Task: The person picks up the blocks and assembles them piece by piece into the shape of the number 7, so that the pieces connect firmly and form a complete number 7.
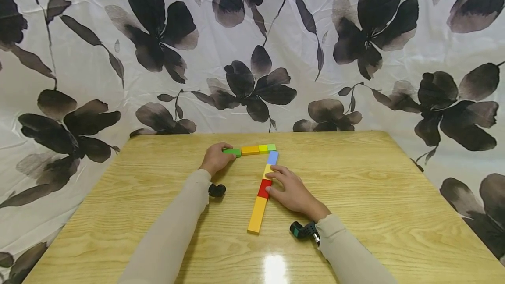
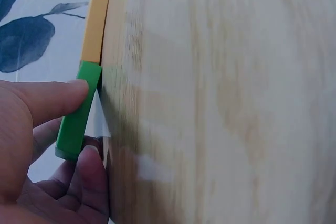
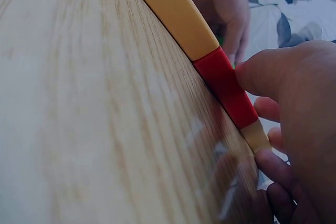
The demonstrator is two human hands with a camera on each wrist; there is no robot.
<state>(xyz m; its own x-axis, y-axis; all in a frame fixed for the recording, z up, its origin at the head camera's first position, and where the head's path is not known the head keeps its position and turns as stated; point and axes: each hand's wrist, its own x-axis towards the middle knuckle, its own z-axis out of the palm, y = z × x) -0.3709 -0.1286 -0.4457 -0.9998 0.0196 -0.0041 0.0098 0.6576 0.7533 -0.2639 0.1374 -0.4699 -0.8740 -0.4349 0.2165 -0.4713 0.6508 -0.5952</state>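
Observation:
My left hand [image 1: 216, 158] pinches a green block [image 1: 232, 152] at the left end of a short row near the table's far edge. In the left wrist view the thumb lies along the green block [image 2: 79, 114], whose end meets the orange block [image 2: 94, 30]. Yellow [image 1: 263, 148] and light green [image 1: 271, 147] blocks continue that row. My right hand [image 1: 293, 192] touches the right side of a second row, slanting toward me: blue [image 1: 272, 157], pale yellow [image 1: 267, 171], red [image 1: 264, 188] and a long orange-yellow block [image 1: 257, 216]. Its thumb rests against the red block [image 3: 226, 85], fingertips at the pale yellow one.
All the blocks lie on a wooden table [image 1: 355, 179]. A floral cloth [image 1: 252, 34] hangs behind its far edge. Black wrist devices sit at the left [image 1: 217, 190] and right [image 1: 303, 230] wrists, and light reflects near the front.

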